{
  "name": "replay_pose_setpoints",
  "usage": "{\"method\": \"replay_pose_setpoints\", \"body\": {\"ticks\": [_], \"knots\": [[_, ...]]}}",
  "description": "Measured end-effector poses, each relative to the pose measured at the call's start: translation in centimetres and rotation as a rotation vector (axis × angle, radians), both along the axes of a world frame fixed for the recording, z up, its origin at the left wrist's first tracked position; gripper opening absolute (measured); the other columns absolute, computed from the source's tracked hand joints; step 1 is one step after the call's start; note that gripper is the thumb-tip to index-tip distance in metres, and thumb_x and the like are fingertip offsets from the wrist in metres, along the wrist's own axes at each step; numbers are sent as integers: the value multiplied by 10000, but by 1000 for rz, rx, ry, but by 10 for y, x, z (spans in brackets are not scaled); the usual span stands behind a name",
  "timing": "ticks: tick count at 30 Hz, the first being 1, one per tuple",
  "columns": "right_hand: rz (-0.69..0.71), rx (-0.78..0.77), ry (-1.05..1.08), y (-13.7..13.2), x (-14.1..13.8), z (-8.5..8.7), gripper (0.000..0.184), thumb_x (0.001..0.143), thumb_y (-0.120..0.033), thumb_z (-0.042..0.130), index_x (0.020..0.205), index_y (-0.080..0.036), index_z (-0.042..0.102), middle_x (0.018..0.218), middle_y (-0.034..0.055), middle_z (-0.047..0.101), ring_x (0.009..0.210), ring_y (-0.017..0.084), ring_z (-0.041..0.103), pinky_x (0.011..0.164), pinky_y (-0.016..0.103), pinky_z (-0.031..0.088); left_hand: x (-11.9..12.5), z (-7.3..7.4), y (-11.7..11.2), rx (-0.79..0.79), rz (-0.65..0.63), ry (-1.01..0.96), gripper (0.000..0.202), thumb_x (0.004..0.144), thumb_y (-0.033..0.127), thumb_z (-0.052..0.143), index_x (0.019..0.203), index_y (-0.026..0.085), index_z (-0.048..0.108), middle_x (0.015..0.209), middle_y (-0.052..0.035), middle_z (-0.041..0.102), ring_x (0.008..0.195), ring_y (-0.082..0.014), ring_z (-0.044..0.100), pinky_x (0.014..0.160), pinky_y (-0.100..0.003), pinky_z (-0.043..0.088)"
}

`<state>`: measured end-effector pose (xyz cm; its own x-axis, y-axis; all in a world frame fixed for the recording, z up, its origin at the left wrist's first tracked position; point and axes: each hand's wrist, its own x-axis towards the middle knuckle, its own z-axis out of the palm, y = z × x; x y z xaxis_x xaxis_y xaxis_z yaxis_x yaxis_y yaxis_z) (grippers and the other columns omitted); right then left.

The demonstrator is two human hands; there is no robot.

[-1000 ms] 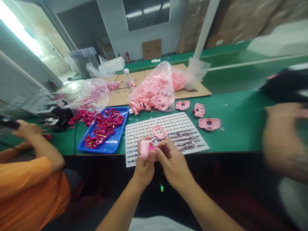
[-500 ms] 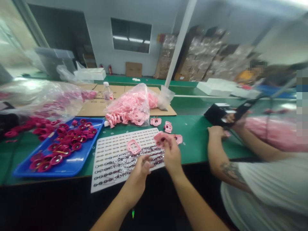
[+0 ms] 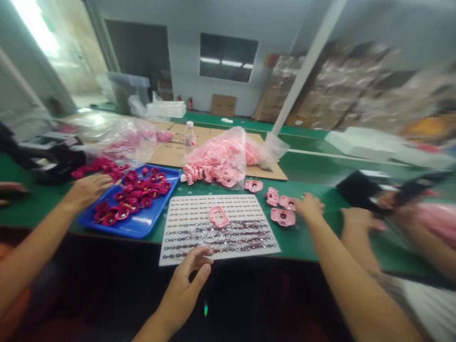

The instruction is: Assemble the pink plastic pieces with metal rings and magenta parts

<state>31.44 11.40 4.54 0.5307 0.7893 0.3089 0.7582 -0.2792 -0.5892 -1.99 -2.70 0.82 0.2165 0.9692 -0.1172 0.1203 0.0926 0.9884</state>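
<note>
My left hand is in front of the lower edge of a white sheet, fingers apart and nothing in them. The sheet bears rows of small dark pieces with clear bits strewn over them. A pink plastic frame rests on it. My right hand reaches to the green table right of the sheet, its fingers blurred but looking spread. Beside its fingertips lies a pink shell, and just below is a wider pink shell with a dark round part. Two more pink shells lie farther back.
A blue tray of magenta parts stands left, with a co-worker's hand over it. Behind are a bag of pink parts, a bottle and cardboard. Right, another co-worker's arm is near a black box.
My right hand has let go of the pink shell, which now lies on the table, and moved right. My left hand has dropped lower. A co-worker's arm has come in at the left.
</note>
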Motion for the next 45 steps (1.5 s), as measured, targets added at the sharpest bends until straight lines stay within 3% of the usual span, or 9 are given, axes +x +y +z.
{"method": "replay_pose_setpoints", "body": {"ticks": [3, 8, 11, 14, 21, 27, 35, 41, 45], "knots": [[238, 24, -50, -6, -48, -6, 308, 775, -255, 411, 1014, -70, 470, 1056, 175, 427, 1002, 213, 372, 849, 366, 274, -16, -8, -2, 30, 159, 86, 219, 751, 323, 391, 962, 360, 441, 958, 18, 542, 901, -172, 502, 872, -316, 362], [802, -10, -57, -39, -175, -28, 145, 752, -293, 456, 836, -233, 557, 866, 5, 542, 858, 138, 460, 785, 257, 344, -35, -12, -2, 135, 279, 244, 206, 750, 285, 386, 922, 310, 496, 890, 19, 562, 840, -166, 515, 801, -288, 399], [936, -14, -206, -44, -227, -40, 164, 785, -249, 400, 839, -225, 554, 834, 29, 532, 862, 174, 434, 775, 303, 326, -43, -5, -1, 201, 306, 319, 220, 739, 263, 384, 895, 292, 537, 844, 31, 574, 804, -157, 530, 749, -261, 417], [951, -61, -479, -35, -250, -49, 188, 796, -212, 360, 812, -198, 546, 805, 57, 516, 838, 199, 411, 733, 329, 310, -52, -2, -3, 240, 340, 370, 232, 728, 248, 385, 876, 285, 560, 823, 38, 579, 787, -151, 540, 728, -249, 421], [1018, -112, -675, -24, -263, -55, 133, 747, -111, 376, 737, -144, 505, 758, 89, 488, 818, 221, 379, 712, 342, 285, -72, -12, -2, 191, 391, 327, 218, 709, 288, 406, 867, 335, 549, 809, 50, 566, 749, -150, 543, 730, -288, 429], [1057, -80, -657, -24, -255, -25, 161, 788, -111, 320, 827, -166, 467, 804, 59, 482, 814, 194, 383, 736, 325, 287, -76, -5, 20, 125, 434, 243, 219, 733, 300, 397, 897, 296, 542, 846, 18, 597, 781, -163, 545, 700, -293, 441], [1172, -80, -396, -65, -241, 13, 132, 797, -148, 324, 839, -194, 440, 805, 55, 464, 827, 205, 395, 772, 362, 284, -56, 27, 45, 144, 360, 71, 198, 729, 331, 425, 776, 203, 569, 714, 24, 583, 674, -118, 541, 587, -208, 444], [1054, -151, 129, -83, -225, 15, 103, 824, -262, 321, 861, -222, 409, 781, 25, 468, 711, 153, 437, 664, 288, 347, -34, 32, 42, 176, 296, 67, 168, 726, 289, 431, 766, 187, 559, 741, -9, 577, 651, -118, 527, 537, -215, 438], [999, -154, 337, -88, -216, 11, 89, 812, -278, 346, 808, -225, 418, 734, 10, 466, 653, 141, 432, 625, 283, 341, -24, 31, 44, 218, 266, 134, 164, 716, 254, 426, 720, 165, 564, 710, -16, 572, 642, -123, 518, 554, -223, 425]]}}
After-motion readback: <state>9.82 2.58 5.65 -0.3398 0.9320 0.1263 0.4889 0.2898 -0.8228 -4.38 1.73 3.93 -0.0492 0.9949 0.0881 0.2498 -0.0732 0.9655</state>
